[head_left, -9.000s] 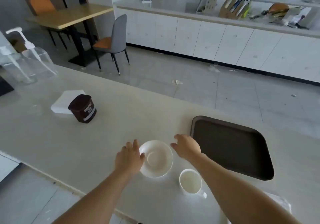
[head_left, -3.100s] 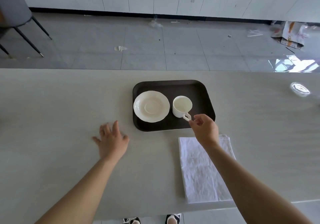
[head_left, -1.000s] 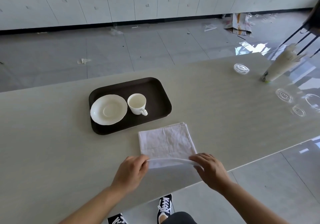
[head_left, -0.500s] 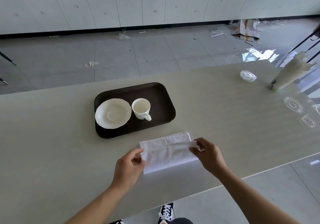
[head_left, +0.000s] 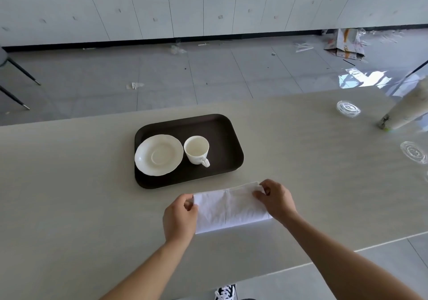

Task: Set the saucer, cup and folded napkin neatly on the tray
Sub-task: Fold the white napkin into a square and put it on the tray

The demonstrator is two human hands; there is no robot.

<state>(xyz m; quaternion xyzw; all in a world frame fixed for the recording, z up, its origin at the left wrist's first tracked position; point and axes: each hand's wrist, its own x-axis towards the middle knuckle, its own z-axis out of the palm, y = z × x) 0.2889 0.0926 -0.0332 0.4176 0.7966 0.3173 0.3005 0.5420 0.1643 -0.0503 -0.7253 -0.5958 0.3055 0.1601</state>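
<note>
A dark brown tray (head_left: pixel 228 135) lies on the pale counter. On its left half sits a white saucer (head_left: pixel 158 154); a white cup (head_left: pixel 197 151) stands beside it, handle pointing toward me. Just in front of the tray lies a white napkin (head_left: pixel 229 209), folded in half into a wide strip on the counter. My left hand (head_left: pixel 180 218) pinches its far left corner. My right hand (head_left: pixel 276 199) pinches its far right corner. The napkin's far edge lies close to the tray's near rim.
Clear plastic lids (head_left: pixel 348 108) (head_left: pixel 414 153) and a wrapped stack of cups (head_left: pixel 405 111) lie at the counter's right end. The counter's near edge runs just behind my wrists. Beyond the counter are a littered grey floor and white cabinets.
Both hands carried the napkin's near edge forward over its far edge, folding it in half. The fold now lies flat, with my hands at its far corners.
</note>
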